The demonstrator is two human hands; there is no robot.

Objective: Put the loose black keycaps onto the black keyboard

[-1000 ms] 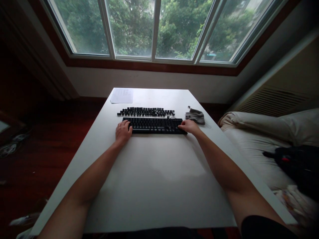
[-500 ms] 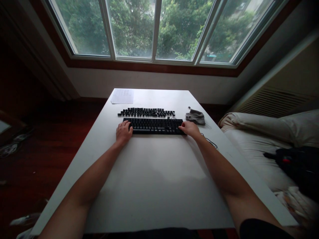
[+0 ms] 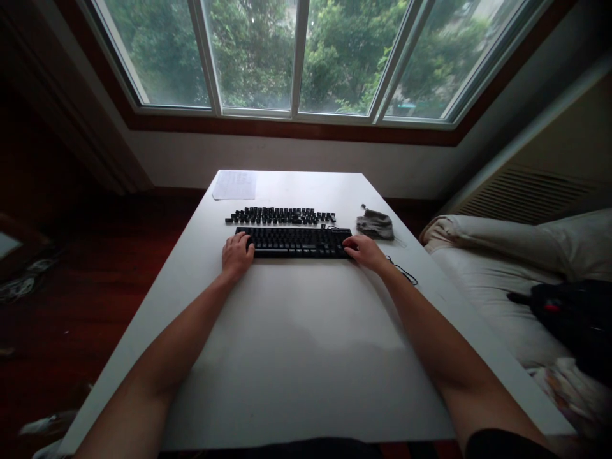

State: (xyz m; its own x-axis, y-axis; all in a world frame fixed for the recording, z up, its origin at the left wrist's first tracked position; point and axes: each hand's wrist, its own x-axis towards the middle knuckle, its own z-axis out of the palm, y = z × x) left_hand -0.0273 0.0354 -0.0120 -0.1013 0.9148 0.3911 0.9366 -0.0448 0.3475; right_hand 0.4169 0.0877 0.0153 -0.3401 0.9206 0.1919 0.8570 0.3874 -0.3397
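Note:
A black keyboard (image 3: 297, 242) lies across the far half of a white table (image 3: 296, 357). My left hand (image 3: 236, 254) grips its left end with curled fingers. At the right end, my right hand (image 3: 366, 250) is closed around the keyboard's edge. Just beyond the keyboard, several loose black keycaps (image 3: 281, 215) are laid out in rows. A thin black cable (image 3: 401, 271) trails from the keyboard's right end towards the table's right edge.
A sheet of paper (image 3: 234, 185) lies at the table's far left corner and a small grey pouch (image 3: 375, 224) at the far right. A bed with pale bedding (image 3: 497, 268) and a black object (image 3: 568, 312) stands right of the table. Dark wood floor lies to the left.
The keyboard has slid slightly towards me with both hands on its ends, and its cable has come into view at the right. The right hand has drawn back a little.

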